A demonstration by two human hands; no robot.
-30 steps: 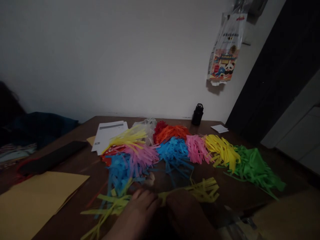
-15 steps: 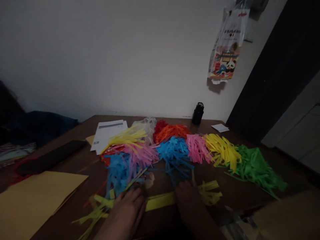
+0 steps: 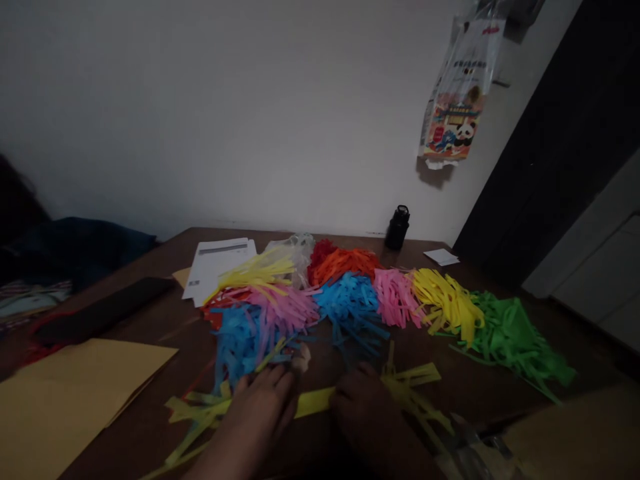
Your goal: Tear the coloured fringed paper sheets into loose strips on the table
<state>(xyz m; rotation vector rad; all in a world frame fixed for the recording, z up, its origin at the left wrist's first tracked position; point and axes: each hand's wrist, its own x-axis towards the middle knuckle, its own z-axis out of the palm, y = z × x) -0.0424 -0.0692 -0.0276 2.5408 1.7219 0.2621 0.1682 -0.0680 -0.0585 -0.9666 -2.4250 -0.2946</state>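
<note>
My left hand [image 3: 260,408] and my right hand [image 3: 363,415] rest low at the table's near edge, both on a bundle of yellow-green paper strips [image 3: 313,402] that runs between them. The left fingers lie over the bundle's left end, where loose strips fan out. The right hand is curled over its right end, beside more fanned strips [image 3: 413,380]. The dim light hides how tightly either hand grips. Behind the hands lie piles of cut paper strips: blue [image 3: 240,340], pink [image 3: 285,308], yellow [image 3: 445,300], green [image 3: 510,333].
A yellow envelope [image 3: 65,387] lies at the near left on the brown table [image 3: 165,253]. White printed sheets [image 3: 215,263], a black flat object [image 3: 100,313] and a small black bottle [image 3: 397,228] sit farther back. A printed plastic bag [image 3: 457,93] hangs on the wall.
Both hands have shifted along the yellow-green bundle, drawing apart and then closer again. The strip between them now lies stretched flat, and the right-end strips have fanned out differently.
</note>
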